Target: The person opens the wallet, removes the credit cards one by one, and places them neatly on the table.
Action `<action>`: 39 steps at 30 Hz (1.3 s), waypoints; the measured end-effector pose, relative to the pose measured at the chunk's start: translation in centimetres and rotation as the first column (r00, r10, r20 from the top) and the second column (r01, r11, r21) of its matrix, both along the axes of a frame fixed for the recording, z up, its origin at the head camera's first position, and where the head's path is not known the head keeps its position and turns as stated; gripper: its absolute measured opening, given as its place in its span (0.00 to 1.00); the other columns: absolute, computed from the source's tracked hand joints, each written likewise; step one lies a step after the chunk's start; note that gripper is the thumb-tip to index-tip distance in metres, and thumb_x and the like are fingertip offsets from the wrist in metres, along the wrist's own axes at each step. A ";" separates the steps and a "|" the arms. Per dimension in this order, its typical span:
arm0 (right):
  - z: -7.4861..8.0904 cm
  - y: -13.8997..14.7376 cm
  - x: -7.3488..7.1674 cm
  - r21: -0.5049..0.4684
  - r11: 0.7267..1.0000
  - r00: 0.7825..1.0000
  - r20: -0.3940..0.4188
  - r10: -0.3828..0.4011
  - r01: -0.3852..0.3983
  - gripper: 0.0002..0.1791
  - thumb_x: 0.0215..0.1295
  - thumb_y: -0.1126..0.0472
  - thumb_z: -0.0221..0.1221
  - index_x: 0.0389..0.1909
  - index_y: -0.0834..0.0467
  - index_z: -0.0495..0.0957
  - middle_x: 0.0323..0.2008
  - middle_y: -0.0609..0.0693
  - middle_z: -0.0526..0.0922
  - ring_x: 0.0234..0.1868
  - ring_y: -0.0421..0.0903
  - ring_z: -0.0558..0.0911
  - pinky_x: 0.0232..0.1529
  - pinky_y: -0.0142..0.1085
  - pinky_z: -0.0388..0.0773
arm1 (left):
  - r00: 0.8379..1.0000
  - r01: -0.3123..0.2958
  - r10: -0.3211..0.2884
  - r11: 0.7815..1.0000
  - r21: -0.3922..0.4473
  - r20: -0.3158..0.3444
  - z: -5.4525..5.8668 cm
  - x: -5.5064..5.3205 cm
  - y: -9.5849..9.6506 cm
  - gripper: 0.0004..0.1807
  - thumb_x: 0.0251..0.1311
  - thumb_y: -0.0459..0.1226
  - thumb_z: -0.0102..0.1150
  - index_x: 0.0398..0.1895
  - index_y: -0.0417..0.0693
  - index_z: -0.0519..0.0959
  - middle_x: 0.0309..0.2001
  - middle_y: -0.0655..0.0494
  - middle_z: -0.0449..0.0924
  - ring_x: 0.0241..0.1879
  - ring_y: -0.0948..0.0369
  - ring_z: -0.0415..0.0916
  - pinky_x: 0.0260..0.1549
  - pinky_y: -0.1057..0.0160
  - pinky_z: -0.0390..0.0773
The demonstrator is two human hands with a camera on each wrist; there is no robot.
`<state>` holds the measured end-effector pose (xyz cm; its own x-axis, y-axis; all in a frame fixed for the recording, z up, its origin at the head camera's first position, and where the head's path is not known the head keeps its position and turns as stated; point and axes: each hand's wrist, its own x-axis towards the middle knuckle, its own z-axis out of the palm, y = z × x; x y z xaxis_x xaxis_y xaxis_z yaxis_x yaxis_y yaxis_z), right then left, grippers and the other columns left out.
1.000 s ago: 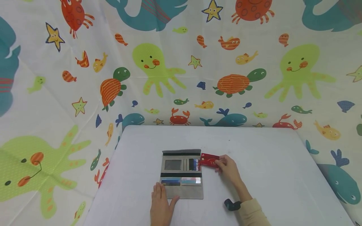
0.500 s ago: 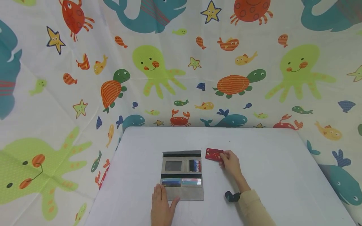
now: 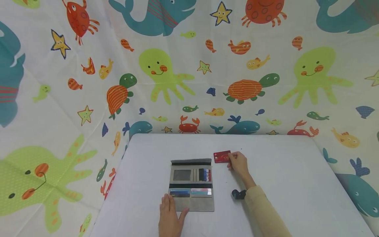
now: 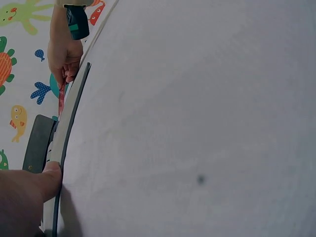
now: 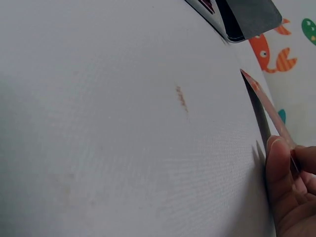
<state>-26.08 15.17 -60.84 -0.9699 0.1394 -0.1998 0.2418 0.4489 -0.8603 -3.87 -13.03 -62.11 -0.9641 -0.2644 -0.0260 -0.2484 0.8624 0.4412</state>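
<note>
Sea-creature backdrop (image 3: 189, 67), apparently cloth

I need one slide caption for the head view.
The right hand pinches a red card beside an open wallet, while the left hand rests on its near left corner.

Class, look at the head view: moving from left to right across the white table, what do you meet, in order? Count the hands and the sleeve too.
Left hand → unfolded grey wallet → red card → right hand → beige sleeve
</note>
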 end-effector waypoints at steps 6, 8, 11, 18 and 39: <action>-0.2 -0.3 -1.2 -0.010 1.000 1.000 0.027 -0.012 0.012 0.20 0.76 0.52 0.54 0.53 0.67 0.74 0.28 0.56 0.83 0.18 0.42 0.82 0.23 0.29 0.78 | 1.000 0.014 -0.014 1.000 -0.001 -0.015 0.0 0.3 0.0 0.51 0.55 0.57 0.69 0.68 0.24 0.64 0.72 0.27 0.61 0.73 0.35 0.58 0.71 0.38 0.61; -0.2 -0.2 -1.5 -0.011 1.000 0.999 0.031 -0.009 0.010 0.21 0.76 0.52 0.54 0.53 0.67 0.73 0.28 0.57 0.83 0.18 0.42 0.82 0.24 0.29 0.77 | 1.000 0.017 -0.017 1.000 -0.002 -0.020 0.1 0.4 0.1 0.51 0.55 0.56 0.69 0.68 0.24 0.65 0.72 0.27 0.61 0.73 0.35 0.59 0.71 0.38 0.61; -0.3 -0.2 -1.9 -0.004 1.000 1.000 0.020 -0.012 0.012 0.21 0.76 0.52 0.54 0.53 0.68 0.74 0.28 0.57 0.84 0.18 0.42 0.82 0.23 0.29 0.77 | 1.000 0.016 -0.016 1.000 0.001 -0.018 0.1 0.4 0.1 0.51 0.55 0.57 0.68 0.68 0.24 0.65 0.72 0.27 0.61 0.73 0.35 0.59 0.71 0.37 0.60; -0.1 -0.5 -2.8 0.052 0.997 0.998 0.029 -0.052 0.050 0.20 0.75 0.49 0.54 0.45 0.65 0.75 0.21 0.54 0.81 0.15 0.42 0.80 0.20 0.29 0.75 | 1.000 0.002 -0.002 1.000 0.010 0.006 0.0 0.3 0.2 0.52 0.55 0.57 0.69 0.69 0.25 0.64 0.73 0.28 0.60 0.74 0.35 0.58 0.72 0.38 0.59; -0.3 -2.4 -3.5 0.379 0.924 0.998 -0.069 -0.014 0.039 0.18 0.77 0.51 0.52 0.40 0.65 0.72 0.30 0.59 0.80 0.31 0.52 0.80 0.31 0.38 0.74 | 0.999 -0.018 0.018 1.000 0.000 0.029 0.4 -0.2 0.2 0.52 0.54 0.57 0.69 0.70 0.26 0.63 0.74 0.29 0.59 0.74 0.36 0.57 0.72 0.39 0.59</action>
